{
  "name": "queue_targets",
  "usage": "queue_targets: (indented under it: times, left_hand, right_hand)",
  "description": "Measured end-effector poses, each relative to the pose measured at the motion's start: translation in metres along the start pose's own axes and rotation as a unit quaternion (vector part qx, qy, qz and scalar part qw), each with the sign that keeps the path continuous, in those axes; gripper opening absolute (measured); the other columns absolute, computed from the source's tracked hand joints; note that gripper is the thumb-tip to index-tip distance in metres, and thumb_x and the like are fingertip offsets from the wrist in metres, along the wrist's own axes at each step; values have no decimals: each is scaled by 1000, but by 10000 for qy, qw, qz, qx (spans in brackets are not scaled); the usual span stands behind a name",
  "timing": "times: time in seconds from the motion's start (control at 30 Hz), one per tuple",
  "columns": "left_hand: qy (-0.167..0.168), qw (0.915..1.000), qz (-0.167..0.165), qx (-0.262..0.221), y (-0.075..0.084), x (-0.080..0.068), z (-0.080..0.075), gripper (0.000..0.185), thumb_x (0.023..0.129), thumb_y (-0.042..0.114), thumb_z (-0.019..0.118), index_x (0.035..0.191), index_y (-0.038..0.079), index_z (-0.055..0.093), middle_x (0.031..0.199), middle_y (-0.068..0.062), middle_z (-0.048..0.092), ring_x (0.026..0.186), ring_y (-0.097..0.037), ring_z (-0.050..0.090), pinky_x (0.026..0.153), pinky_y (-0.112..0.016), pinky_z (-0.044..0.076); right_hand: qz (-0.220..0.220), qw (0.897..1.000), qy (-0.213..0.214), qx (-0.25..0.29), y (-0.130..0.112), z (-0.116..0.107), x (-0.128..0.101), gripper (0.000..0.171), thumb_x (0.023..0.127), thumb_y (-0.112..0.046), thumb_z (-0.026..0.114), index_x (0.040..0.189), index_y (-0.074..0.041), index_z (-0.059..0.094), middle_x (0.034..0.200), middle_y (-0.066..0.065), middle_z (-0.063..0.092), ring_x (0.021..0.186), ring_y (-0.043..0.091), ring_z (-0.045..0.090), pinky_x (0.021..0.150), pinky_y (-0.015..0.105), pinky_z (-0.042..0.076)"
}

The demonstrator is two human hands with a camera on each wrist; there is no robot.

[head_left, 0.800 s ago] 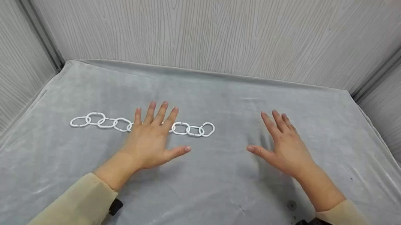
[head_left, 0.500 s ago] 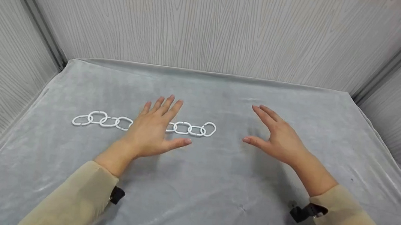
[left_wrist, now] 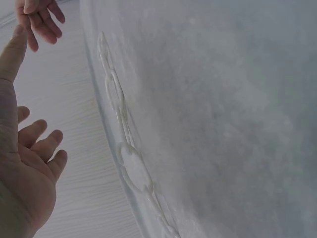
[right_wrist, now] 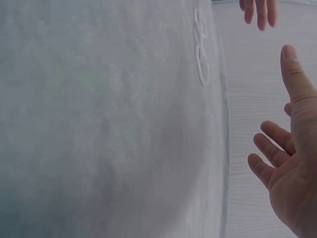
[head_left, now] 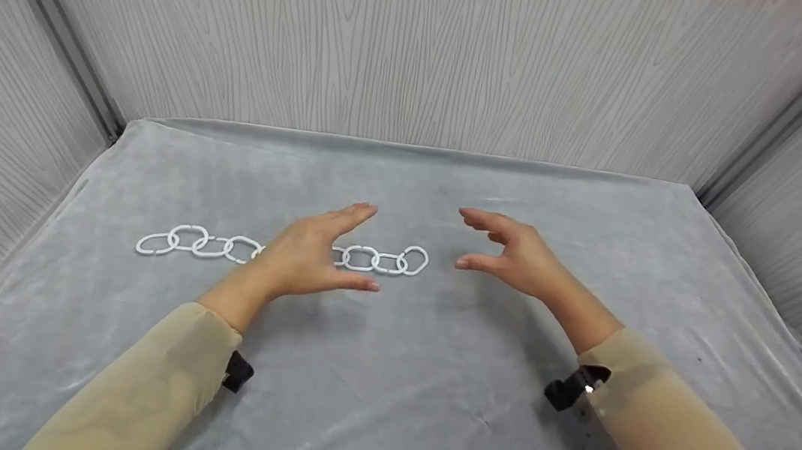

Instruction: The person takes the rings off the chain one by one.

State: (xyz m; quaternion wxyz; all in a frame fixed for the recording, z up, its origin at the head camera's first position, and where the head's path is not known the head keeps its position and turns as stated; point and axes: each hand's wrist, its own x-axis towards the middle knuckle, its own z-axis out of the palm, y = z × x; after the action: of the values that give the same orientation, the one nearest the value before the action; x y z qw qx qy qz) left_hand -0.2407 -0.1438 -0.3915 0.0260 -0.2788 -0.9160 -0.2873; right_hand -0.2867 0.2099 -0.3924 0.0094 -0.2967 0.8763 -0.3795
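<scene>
A white chain of several oval links lies stretched from left to right on the grey cloth. My left hand hovers over its middle and hides some links in the head view. That hand's thumb and fingers are spread apart and hold nothing. To the right of the chain's end link, my right hand hangs in the air, thumb apart from loosely bent fingers, also holding nothing. In the left wrist view the chain runs along the cloth beside the left hand.
Grey cloth with soft wrinkles covers the table. Pale wood-grain panels stand behind it and on both sides. A black device sits at the left cuff, and another black device at the right cuff.
Both hands have turned from palm-down with spread fingers to thumb-side up. The right hand has moved left, closer to the chain's end. The chain lies as before.
</scene>
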Motion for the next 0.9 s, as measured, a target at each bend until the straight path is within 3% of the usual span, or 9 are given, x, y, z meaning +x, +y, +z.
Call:
queue_targets:
  times: [0.17, 0.3, 0.4, 0.7, 0.9]
  left_hand:
    - [-130, 9978, -297, -570, -8, 7, 3, 105, 75, 62, 91, 161, 19, 48, 157, -5, 55, 135, -29, 59, 119, -47, 41]
    - [-182, 9954, -360, -868, -13, 13, 6, 97, 75, 53, 95, 155, 14, 56, 151, -5, 61, 130, -28, 63, 116, -46, 44]
    - [-190, 9940, -394, -1007, -17, 18, 8, 87, 75, 46, 97, 147, 10, 64, 145, -5, 65, 135, -25, 60, 114, -46, 45]
    - [-377, 9882, -591, -1359, -21, 26, 13, 67, 76, 34, 98, 134, 9, 74, 131, -9, 73, 126, -27, 64, 110, -50, 47]
    - [-481, 9884, -545, -1336, -24, 30, 19, 59, 76, 29, 98, 128, 9, 78, 124, -10, 75, 119, -28, 66, 105, -49, 48]
  right_hand:
    - [253, 9980, -106, 574, 3, 9, 15, 63, 88, -24, 90, 145, -11, 66, 144, 10, 66, 135, 24, 59, 115, 44, 45]
    - [375, 9947, -144, 950, 8, 15, 25, 54, 88, -15, 89, 137, -5, 71, 136, 19, 69, 131, 31, 62, 114, 47, 45]
    - [399, 9929, -133, 1110, 11, 19, 32, 51, 88, -10, 89, 134, 0, 71, 133, 22, 70, 129, 33, 63, 113, 50, 46]
    - [430, 9914, -197, 1219, 12, 29, 43, 46, 89, -6, 86, 131, 5, 71, 131, 22, 71, 126, 31, 64, 112, 51, 47]
    - [455, 9912, -244, 1216, 10, 33, 49, 42, 90, -8, 87, 128, 4, 73, 128, 19, 73, 125, 30, 65, 111, 50, 48]
